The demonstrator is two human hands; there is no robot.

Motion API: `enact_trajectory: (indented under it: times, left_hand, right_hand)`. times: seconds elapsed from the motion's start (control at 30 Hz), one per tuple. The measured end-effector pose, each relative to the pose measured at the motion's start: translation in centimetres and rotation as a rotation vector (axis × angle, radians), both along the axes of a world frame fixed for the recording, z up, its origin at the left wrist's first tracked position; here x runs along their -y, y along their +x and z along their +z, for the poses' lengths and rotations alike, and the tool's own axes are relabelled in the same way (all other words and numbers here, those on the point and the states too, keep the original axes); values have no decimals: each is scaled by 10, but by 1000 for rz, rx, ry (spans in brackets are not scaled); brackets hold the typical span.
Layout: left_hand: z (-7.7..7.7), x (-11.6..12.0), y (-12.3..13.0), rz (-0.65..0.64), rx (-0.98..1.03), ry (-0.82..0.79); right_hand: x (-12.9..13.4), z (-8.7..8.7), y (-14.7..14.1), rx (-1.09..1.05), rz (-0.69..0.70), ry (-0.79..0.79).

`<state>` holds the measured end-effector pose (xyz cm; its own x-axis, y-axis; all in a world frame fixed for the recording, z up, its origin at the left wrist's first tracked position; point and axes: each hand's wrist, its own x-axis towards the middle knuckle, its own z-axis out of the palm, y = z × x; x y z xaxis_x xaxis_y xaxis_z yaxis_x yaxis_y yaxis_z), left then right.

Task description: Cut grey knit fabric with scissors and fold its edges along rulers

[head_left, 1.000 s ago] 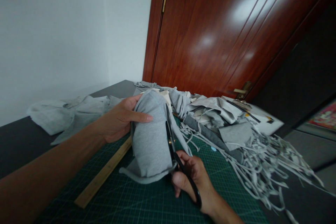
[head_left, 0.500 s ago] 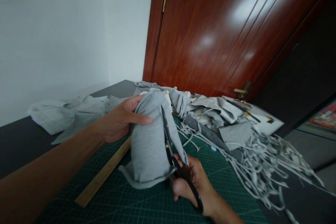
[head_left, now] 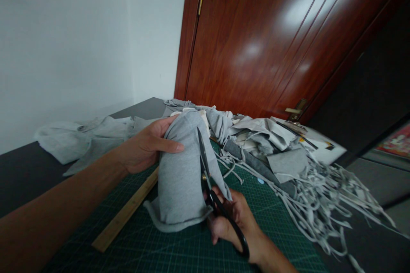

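Note:
A piece of grey fabric [head_left: 181, 179] hangs draped above the green cutting mat [head_left: 256, 230], with a rolled lower edge. My left hand [head_left: 153, 147] grips its upper left side, thumb in front and the other fingers hidden behind. My right hand [head_left: 235, 222] is closed round the black handles of the scissors [head_left: 205, 172]. The blades point up and away along a cut in the fabric, with a narrow flap hanging to their right. Beneath the fabric's left side, a wooden ruler [head_left: 124, 217] lies slantwise on the mat.
Grey cloth pieces [head_left: 105, 136] lie at the left on the dark table [head_left: 19, 170]. Toward the back sits a heap of crumpled fabric [head_left: 262, 130]. A tangle of thin grey strips [head_left: 323, 192] spreads along the right. Behind stand a white wall [head_left: 70, 42] and a brown door [head_left: 243, 42].
The grey fabric's lower part has shifted slightly left. Both hands and the scissors stay almost where they were.

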<state>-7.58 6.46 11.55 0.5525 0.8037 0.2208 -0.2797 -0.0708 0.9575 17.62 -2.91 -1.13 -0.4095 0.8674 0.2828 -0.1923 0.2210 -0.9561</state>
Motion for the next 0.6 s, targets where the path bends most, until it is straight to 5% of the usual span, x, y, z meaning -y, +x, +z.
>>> enact_trajectory:
  times: [0.4, 0.6]
  left_hand:
    - [-4, -4, -2, -60, 34, 22]
    - [-7, -7, -4, -74, 48, 22]
  right_hand:
    - [-1, -5, 0, -27, 11, -12]
    - [0, -22, -6, -81, -110, -8]
